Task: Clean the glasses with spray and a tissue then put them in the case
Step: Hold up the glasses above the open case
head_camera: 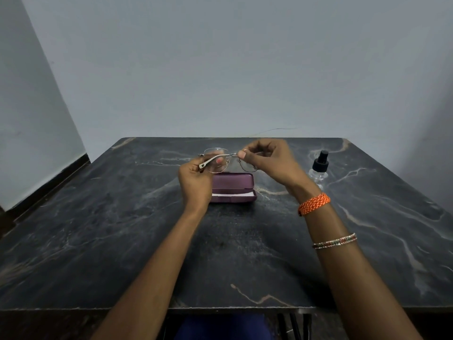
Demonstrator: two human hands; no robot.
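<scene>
Metal glasses (221, 161) btwn both hands' fingers (241, 154)

Support surface: 1 dark marble-patterned table (122, 241) with pale veining. Resting directly on it are 2 items: an open purple glasses case (235, 190) at centre, and a clear spray bottle (319, 168) with black nozzle, upright, right of the case.

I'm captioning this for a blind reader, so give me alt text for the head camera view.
Two bare hands, left hand and right hand, hold a pair of thin-rimmed glasses above an open purple case on a dark marbled table. A small spray bottle stands to the right, near a grey wall.
</scene>
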